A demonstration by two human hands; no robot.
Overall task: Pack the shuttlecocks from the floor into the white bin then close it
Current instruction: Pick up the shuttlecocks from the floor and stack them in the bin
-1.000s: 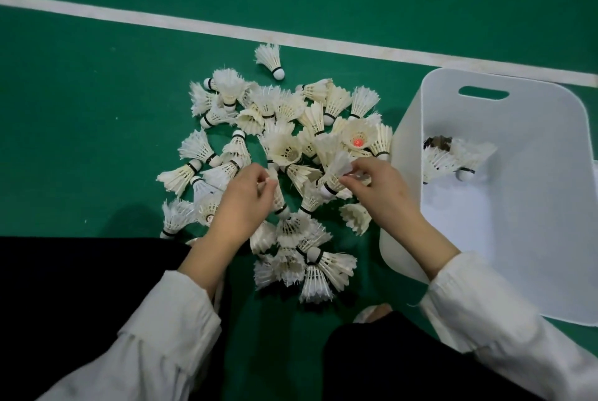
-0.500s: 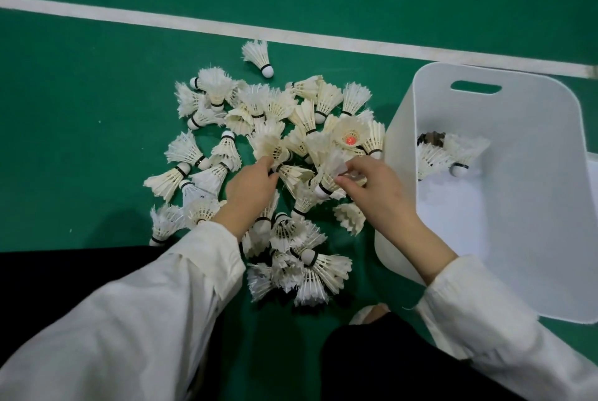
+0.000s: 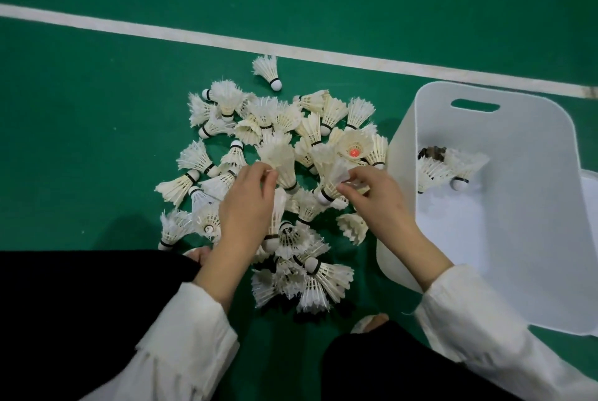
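Observed: shuttlecocks (image 3: 284,129) light, feathers fragile; likely best gripped near cork. Left hand (image 3: 246,206) and right hand (image 3: 378,203) fingers each pinch one skirt.

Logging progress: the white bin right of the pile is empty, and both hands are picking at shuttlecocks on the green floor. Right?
Not empty: the head view shows a few shuttlecocks in the white bin. The rest holds.

A white court line (image 3: 161,32) slants across the green floor (image 3: 81,125) from left edge to right edge; black trouser legs (image 3: 81,303) and bare toes (image 3: 372,323) lie along the bottom edge
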